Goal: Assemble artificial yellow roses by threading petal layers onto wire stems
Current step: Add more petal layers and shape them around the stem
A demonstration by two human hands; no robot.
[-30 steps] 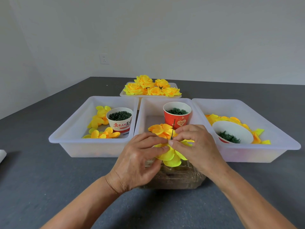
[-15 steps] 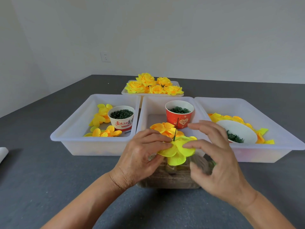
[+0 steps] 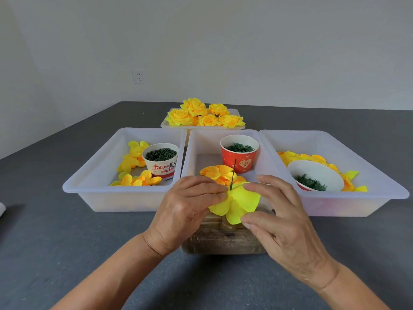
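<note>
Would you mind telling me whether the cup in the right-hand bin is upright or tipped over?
Tipped. The white cup lies on its side in the right bin, its mouth facing the camera, dark green pieces inside.

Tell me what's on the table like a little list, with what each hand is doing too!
left hand: pinches the yellow petal layer at the green wire stem
right hand: fingers spread, thumb touching the layer's lower petal
left bin: loose petals, white cup of dark green pieces
middle bin: red cup of green rings, orange-yellow petals
right bin: petals, tipped cup of green bits
back tray: finished yellow roses
</note>
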